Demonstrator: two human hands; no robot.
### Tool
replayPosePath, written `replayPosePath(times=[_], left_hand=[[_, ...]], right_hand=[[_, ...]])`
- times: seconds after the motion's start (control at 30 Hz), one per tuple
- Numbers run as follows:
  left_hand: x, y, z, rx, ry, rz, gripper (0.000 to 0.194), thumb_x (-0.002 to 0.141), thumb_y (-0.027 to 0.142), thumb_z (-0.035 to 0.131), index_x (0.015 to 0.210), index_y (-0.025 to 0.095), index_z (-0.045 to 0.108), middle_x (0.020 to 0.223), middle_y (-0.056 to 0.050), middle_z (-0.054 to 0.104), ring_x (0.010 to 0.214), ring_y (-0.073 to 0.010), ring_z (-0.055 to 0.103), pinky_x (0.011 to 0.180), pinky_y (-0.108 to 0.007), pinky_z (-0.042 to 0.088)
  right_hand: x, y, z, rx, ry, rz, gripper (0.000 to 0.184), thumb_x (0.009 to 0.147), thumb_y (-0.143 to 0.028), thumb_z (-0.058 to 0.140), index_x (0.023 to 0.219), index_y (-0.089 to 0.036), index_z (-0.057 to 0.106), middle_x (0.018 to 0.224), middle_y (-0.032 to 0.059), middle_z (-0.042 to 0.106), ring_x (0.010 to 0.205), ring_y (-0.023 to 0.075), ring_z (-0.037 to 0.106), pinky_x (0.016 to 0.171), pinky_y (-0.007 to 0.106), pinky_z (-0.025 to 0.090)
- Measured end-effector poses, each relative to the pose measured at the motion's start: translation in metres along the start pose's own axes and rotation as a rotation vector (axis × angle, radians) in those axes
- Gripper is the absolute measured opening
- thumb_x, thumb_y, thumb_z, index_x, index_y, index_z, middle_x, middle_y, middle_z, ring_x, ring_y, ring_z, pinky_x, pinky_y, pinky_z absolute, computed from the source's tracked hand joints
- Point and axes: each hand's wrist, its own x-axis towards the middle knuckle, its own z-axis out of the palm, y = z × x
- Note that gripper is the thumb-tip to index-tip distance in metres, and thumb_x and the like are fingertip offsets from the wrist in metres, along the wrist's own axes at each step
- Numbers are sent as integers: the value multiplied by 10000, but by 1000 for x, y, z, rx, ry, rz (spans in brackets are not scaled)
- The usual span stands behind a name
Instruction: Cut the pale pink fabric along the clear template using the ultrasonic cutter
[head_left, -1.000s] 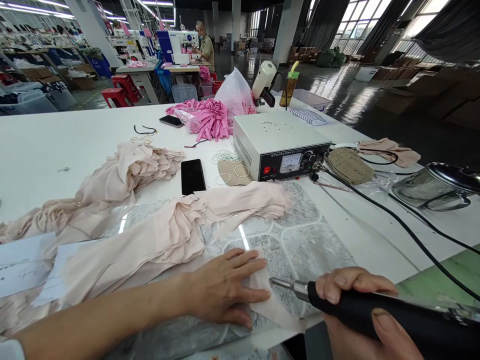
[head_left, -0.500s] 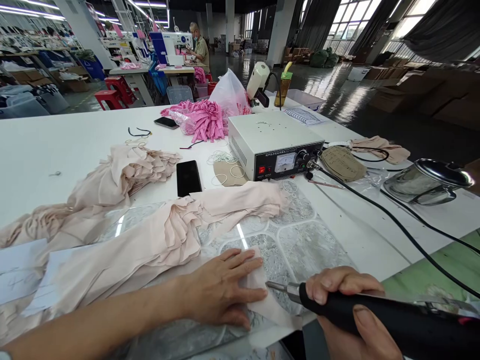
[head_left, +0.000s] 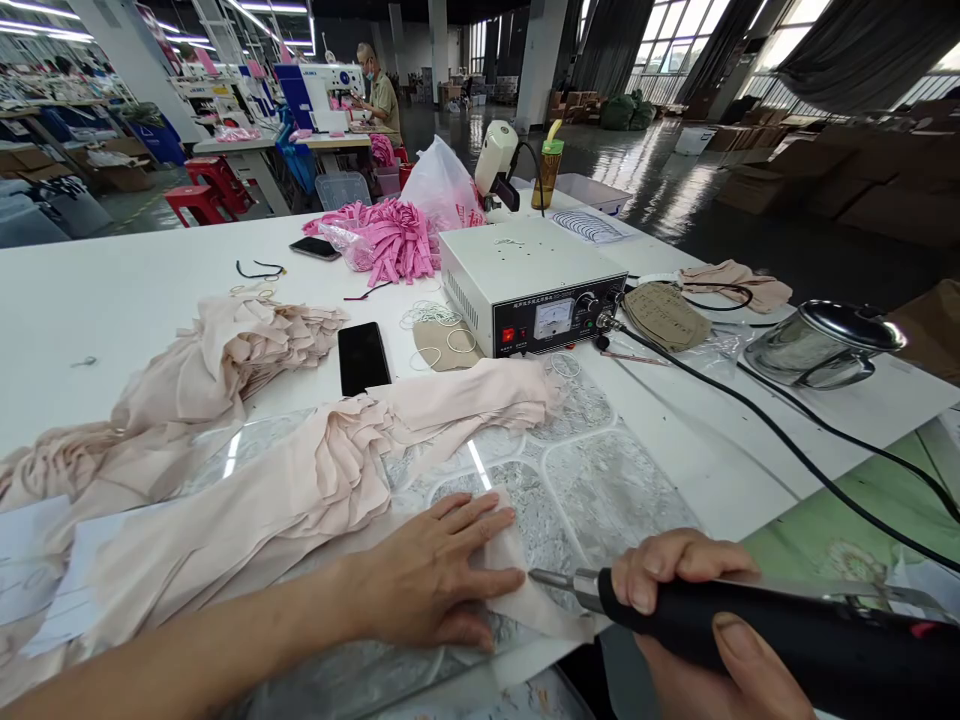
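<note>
My left hand (head_left: 442,580) lies flat with its fingers spread, pressing a thin beige fabric strip (head_left: 517,590) against the clear, stone-patterned table mat (head_left: 607,480). In my right hand (head_left: 697,600) is a black handheld ultrasonic cutter (head_left: 780,640), its fingers wrapped round the body. The cutter's metal tip points left and meets the strip's edge close to my left fingertips; whether it touches the cloth is hard to tell. Beyond my left arm rests a layered pile of beige fabric pieces (head_left: 247,510), with another beige bundle (head_left: 225,350) farther back.
A white control box (head_left: 532,270) with a meter stands at the back, its black cable (head_left: 750,410) running to the right. Around it are a phone (head_left: 364,358), pink strips (head_left: 397,240), a glossy metal-lidded jug (head_left: 825,345) and a bottle (head_left: 550,170). Farther away, a person (head_left: 382,100) sits at a sewing machine.
The view has shifted slightly, so the table things sit a little farther left. Both hands keep their hold, and the cutter tip remains at the strip's edge.
</note>
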Motion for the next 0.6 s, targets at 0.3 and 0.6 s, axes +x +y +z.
replayPosePath(times=[0.3, 0.6], left_hand=[[-1, 0, 2, 16, -16, -4, 540, 917, 617, 495, 1338, 277, 503, 1485, -186, 367, 1377, -392, 333, 1062, -554, 330], [1, 1, -1, 23, -42, 5, 593, 869, 618, 578, 1368, 312, 484, 1485, -190, 357, 1362, -414, 345, 1051, -567, 335]], right_hand=[[3, -2, 1, -28, -94, -15, 130, 843, -334, 595, 817, -207, 585, 724, -2, 552, 516, 118, 536, 470, 283, 507], [-8, -9, -17, -8, -6, 9, 148, 817, -351, 563, 848, -208, 590, 700, 19, 514, 545, 138, 515, 462, 293, 483]])
